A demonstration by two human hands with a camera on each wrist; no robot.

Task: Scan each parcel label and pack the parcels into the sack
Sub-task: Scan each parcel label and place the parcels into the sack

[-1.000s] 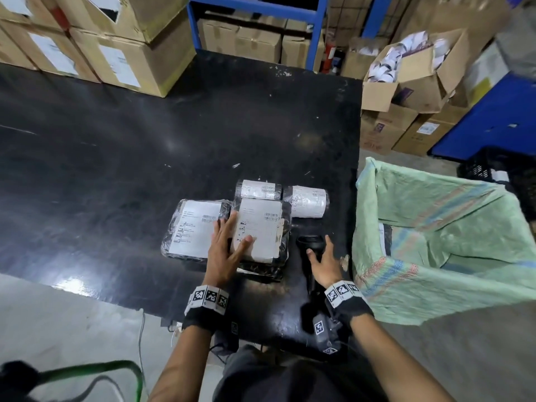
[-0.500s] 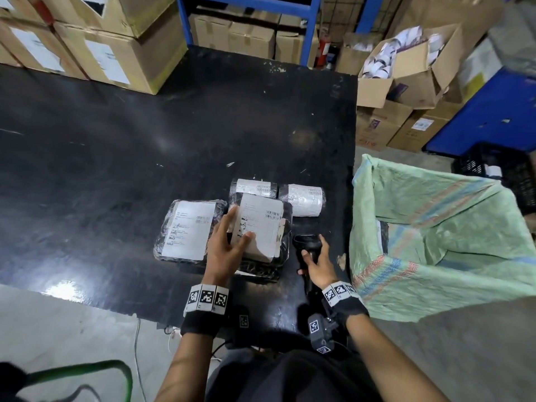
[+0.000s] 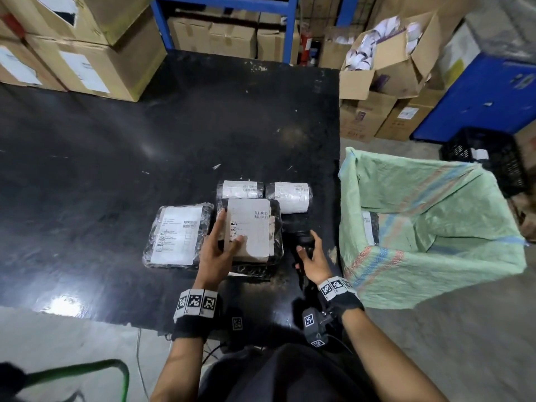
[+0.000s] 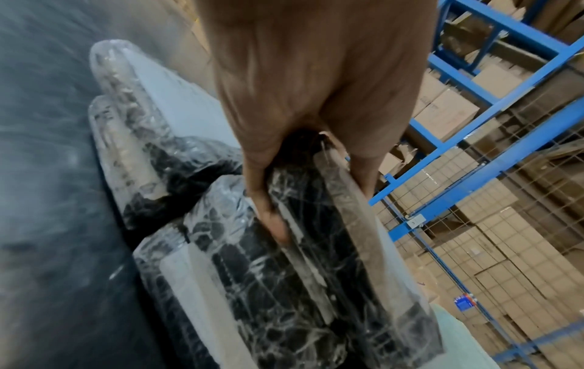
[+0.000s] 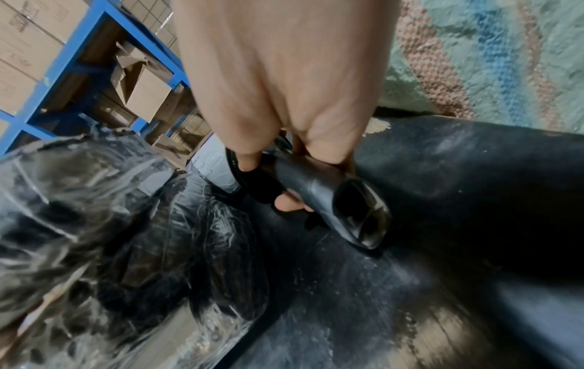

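Several plastic-wrapped parcels with white labels lie on the black table. My left hand grips the left edge of the top flat parcel, thumb on its label and fingers along its side. The left wrist view shows that same grip of the left hand on the parcel. Beside it lies another flat parcel. Two rolled parcels sit behind. My right hand curls round the black scanner, whose head rests on the table. The green woven sack stands open at the right.
One labelled parcel is inside the sack. Stacked cardboard boxes stand on the table's far left corner. Behind are blue shelving and more boxes, one open. A black crate is beyond the sack.
My right hand's fingers have curled round the scanner they lay on before. The left hand keeps its hold on the top parcel, which has barely shifted.
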